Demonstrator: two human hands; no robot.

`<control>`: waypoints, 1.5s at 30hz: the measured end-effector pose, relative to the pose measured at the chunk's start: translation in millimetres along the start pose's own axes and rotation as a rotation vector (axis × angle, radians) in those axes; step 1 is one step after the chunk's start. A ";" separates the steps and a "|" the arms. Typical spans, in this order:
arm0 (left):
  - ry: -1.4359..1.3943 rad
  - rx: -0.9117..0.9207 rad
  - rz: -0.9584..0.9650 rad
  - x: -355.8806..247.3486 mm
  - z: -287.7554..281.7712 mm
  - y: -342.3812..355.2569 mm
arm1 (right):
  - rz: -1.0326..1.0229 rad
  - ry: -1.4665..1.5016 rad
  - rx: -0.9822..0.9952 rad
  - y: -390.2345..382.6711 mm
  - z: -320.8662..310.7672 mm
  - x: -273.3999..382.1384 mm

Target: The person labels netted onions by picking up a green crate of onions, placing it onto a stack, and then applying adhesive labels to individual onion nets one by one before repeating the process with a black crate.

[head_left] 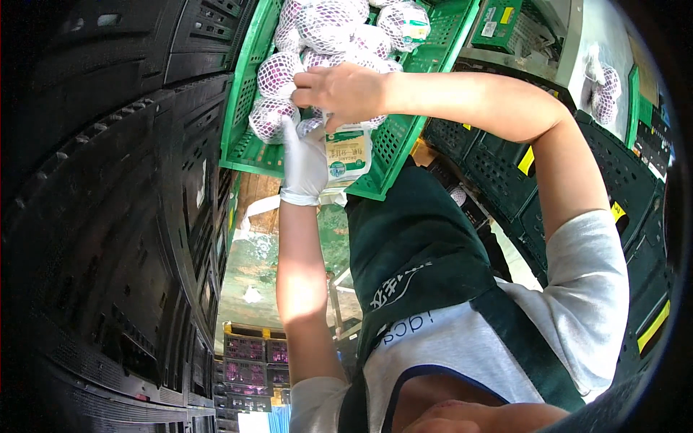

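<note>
A green crate holds several round purple pieces of produce in white netting. At its near end is a netted bag of produce with a white, green and yellow label. My left hand, in a white glove, is closed on the left side of this bag; part of its fingers is hidden behind the label. My bare right hand reaches across from the right with curled fingers over the bag's upper part, the thumb at the top of the label. What lies under the right palm is hidden.
Tall stacked black crates line the left side. Dark crates with yellow tags stand on the right. Another green crate and a netted bag on a pale surface are at the upper right. Crates with purple contents stand lower down.
</note>
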State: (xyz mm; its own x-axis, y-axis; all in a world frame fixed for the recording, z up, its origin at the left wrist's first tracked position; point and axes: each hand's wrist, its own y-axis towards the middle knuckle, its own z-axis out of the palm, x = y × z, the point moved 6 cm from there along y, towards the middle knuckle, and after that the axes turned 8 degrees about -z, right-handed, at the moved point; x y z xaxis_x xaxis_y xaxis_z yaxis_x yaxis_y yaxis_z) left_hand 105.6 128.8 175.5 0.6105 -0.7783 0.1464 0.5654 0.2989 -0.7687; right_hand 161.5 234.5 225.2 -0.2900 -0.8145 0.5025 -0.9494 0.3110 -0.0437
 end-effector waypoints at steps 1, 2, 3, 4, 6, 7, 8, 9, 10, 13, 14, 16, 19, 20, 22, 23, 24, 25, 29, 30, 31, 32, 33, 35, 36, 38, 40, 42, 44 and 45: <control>-0.004 0.037 0.088 -3.8 2.8 -1.6 | 0.144 0.140 0.038 -7.4 4.5 -8.9; -0.008 0.071 0.174 -7.3 4.5 -1.2 | 0.152 0.139 0.035 -16.1 10.1 -13.0; 0.152 0.008 0.209 -6.0 -11.5 6.5 | 0.271 0.457 0.022 -26.3 24.0 -22.7; 0.319 -0.015 0.394 -10.4 -31.3 14.4 | 0.382 0.767 0.010 -32.1 34.3 -28.1; 0.434 -0.158 0.421 -10.1 -20.0 0.2 | 0.524 1.040 -0.105 -43.9 33.0 -29.8; 0.426 -0.229 0.477 -11.9 -17.5 -4.4 | 0.622 1.063 -0.061 -53.2 32.0 -28.3; 0.484 -0.271 0.545 -14.0 -23.0 -5.7 | 0.719 1.082 -0.020 -61.5 24.2 -21.8; 0.464 -0.311 0.562 -14.0 -18.6 -9.5 | 0.604 1.052 -0.091 -66.0 21.3 -18.2; 0.443 -0.351 0.580 -14.2 -14.0 -12.5 | 0.612 1.023 -0.163 -73.8 19.3 -17.4; 0.558 -0.500 0.610 -12.0 -31.6 -10.8 | 0.683 0.996 -0.230 -78.7 15.6 -8.1; 0.564 -0.497 0.610 -13.0 -31.3 -9.5 | 0.729 0.929 -0.255 -80.2 9.6 -4.1; 0.814 -0.595 0.666 -19.1 -27.1 -11.3 | 0.675 0.765 -0.370 -81.0 9.5 -2.1; 0.814 -0.389 1.019 -35.5 18.6 -27.5 | 0.438 0.486 -0.437 -72.3 -4.5 16.4; 0.625 -0.251 1.032 -34.6 33.1 -29.7 | 0.442 0.488 -0.441 -69.0 -1.8 9.5; 0.715 -0.253 0.907 -23.7 45.4 -32.3 | 0.534 0.498 -0.745 -72.9 -8.0 -30.7; 0.685 -0.238 0.799 -11.6 35.1 -28.3 | 0.634 0.579 -0.840 -77.0 -6.8 -68.8; 0.661 -0.209 0.687 3.1 22.9 -21.1 | 0.743 0.647 -0.942 -86.0 -7.8 -109.3; 0.623 -0.245 0.628 15.1 10.5 -17.8 | 0.779 0.559 -0.897 -86.0 -14.2 -134.6; 0.983 -0.490 0.583 16.7 -9.8 -22.5 | 0.745 0.599 -0.779 -72.6 -10.1 -156.5; 1.195 -0.555 0.853 1.4 10.7 -35.1 | 0.711 0.616 -0.694 -63.5 -13.1 -145.2; 1.085 -0.562 0.984 -14.6 11.6 -39.7 | 0.677 0.631 -0.610 -57.3 -13.8 -126.4; 0.970 -0.554 1.120 -32.8 16.9 -41.7 | 0.491 0.775 -0.660 -51.6 -16.8 -96.4; 0.959 -0.484 1.235 -48.5 38.2 -43.5 | 0.544 0.887 -0.527 -50.2 -5.2 -74.0; 0.773 -0.135 1.253 -61.8 61.2 -31.5 | 0.249 0.797 -0.467 -40.4 -22.6 -33.3; 0.720 -0.172 1.115 -55.3 50.4 -23.0 | 0.178 0.682 -0.517 -38.4 -29.3 -26.4; 0.570 -0.247 0.828 -30.4 27.8 -10.5 | 0.436 0.623 -0.776 -44.0 -47.2 -61.6; 0.591 -0.285 0.605 1.2 15.3 -11.2 | 0.711 0.753 -1.005 -67.9 -23.1 -133.9; 0.528 -0.315 0.519 23.4 -0.5 -15.1 | 0.768 0.611 -1.022 -76.3 -14.6 -177.3; 0.495 -0.310 0.498 35.3 -12.2 -13.9 | 0.718 -0.053 -0.642 -73.6 4.9 -194.7; 0.409 -0.319 0.516 35.4 -15.9 -14.2 | 0.811 -0.142 -0.552 -73.0 14.5 -201.3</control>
State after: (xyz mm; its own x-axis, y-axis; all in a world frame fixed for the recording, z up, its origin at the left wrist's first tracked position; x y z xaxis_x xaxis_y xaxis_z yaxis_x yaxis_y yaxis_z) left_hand 110.3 88.3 181.7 0.4647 -0.7445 -0.4793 0.0348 0.5563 -0.8303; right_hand 287.4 368.7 114.8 -0.8730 -0.2943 0.3889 -0.2782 0.9555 0.0983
